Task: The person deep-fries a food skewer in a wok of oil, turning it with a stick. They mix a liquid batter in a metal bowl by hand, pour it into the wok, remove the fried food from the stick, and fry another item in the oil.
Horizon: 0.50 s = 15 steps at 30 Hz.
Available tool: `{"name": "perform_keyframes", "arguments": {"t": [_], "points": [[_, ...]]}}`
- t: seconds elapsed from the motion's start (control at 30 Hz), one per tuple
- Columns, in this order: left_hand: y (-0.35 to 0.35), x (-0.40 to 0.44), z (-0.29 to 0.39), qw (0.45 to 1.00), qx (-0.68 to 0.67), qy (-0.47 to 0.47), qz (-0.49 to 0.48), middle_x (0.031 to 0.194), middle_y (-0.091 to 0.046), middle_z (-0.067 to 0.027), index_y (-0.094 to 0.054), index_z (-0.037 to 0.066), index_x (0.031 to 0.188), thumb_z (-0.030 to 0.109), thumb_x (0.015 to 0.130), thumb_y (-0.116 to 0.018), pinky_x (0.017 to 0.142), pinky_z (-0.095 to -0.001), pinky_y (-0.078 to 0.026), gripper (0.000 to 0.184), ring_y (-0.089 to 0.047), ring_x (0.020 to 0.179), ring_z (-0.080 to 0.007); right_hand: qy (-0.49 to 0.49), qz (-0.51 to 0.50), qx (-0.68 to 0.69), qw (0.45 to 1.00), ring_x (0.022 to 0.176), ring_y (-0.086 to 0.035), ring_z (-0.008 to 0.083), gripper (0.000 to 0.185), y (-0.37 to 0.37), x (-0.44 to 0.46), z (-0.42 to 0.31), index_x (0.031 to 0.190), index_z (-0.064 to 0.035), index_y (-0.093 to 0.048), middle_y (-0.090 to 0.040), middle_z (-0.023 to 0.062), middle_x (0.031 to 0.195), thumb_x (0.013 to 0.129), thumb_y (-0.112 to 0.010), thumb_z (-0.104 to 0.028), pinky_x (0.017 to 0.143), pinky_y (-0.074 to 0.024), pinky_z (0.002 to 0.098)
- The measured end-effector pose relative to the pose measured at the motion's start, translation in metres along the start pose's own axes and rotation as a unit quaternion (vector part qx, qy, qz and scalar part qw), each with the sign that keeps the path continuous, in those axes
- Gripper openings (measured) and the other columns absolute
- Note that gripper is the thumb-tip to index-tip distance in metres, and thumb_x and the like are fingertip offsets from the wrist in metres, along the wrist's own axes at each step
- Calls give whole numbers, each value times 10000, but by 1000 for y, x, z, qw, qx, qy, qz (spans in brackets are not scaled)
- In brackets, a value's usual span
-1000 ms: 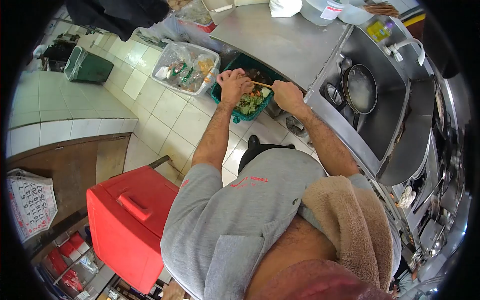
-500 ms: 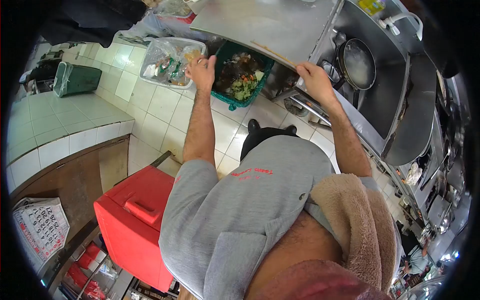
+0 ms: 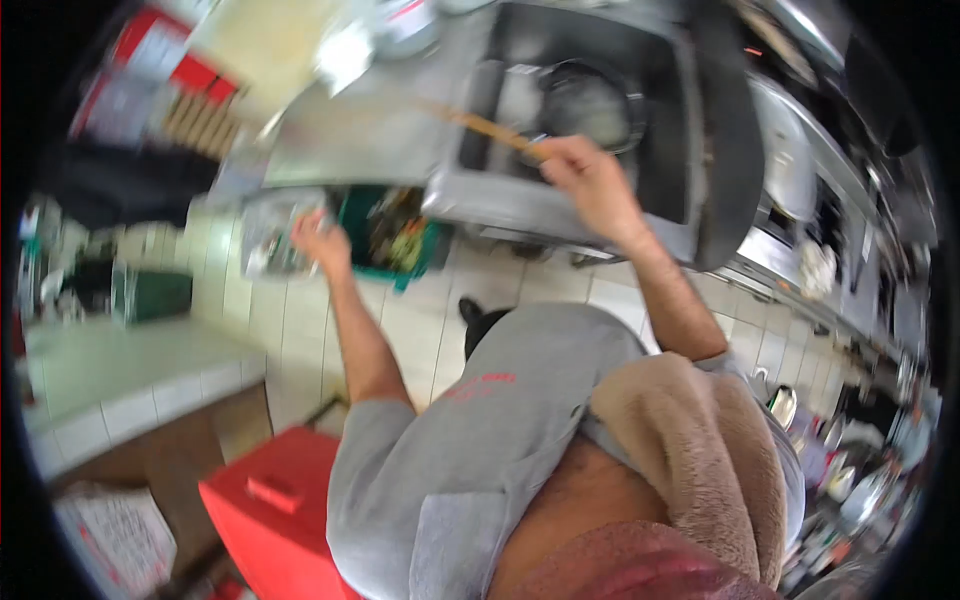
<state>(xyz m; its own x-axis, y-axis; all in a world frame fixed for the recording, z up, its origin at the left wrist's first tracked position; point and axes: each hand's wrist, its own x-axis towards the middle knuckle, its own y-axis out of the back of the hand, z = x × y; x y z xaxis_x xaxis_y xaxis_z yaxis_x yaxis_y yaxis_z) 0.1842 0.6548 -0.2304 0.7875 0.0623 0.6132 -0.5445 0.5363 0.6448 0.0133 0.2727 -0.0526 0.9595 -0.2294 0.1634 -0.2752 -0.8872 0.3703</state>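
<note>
My right hand is closed around the end of a long, thin wooden stick, held above the front edge of the steel sink. The stick's far end blurs over the steel counter. In the sink lies a dark frying pan with cloudy liquid in it. My left hand is over a white bin lined with clear plastic; motion smears its fingers. Beside that bin stands a green bin holding vegetable scraps.
A red box stands by my left side, near a tiled ledge. A dark green bin is at the far left. Metal shelves with cookware line the right. A brown towel hangs over my shoulder.
The view has swung toward the sink. My right hand has lifted the stick from the counter's edge to above the sink's front. My left hand stays over the white bin.
</note>
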Motion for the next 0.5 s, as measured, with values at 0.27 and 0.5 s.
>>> {"name": "perform_keyframes", "arguments": {"t": [0.27,0.5], "points": [[-29,-39,265,972,-224,67,-17,1110,-447,-156,-511,21,1109,22,718,-664,889,-371,-374,420,-451,992,-284,115,160,-113,974,716,-557,251,144,206,-58,4,933,-4,-619,-557,115,768,807,-593,-68,642,-443,330],[-30,-74,474,911,-367,-131,-137,1162,-445,-150,-538,38,1052,102,757,-655,964,-379,-324,323,-418,1113,-295,104,312,-282,901,808,-580,339,160,332,-34,43,945,-79,-650,-607,144,823,817,-582,-147,701,-464,398]]}}
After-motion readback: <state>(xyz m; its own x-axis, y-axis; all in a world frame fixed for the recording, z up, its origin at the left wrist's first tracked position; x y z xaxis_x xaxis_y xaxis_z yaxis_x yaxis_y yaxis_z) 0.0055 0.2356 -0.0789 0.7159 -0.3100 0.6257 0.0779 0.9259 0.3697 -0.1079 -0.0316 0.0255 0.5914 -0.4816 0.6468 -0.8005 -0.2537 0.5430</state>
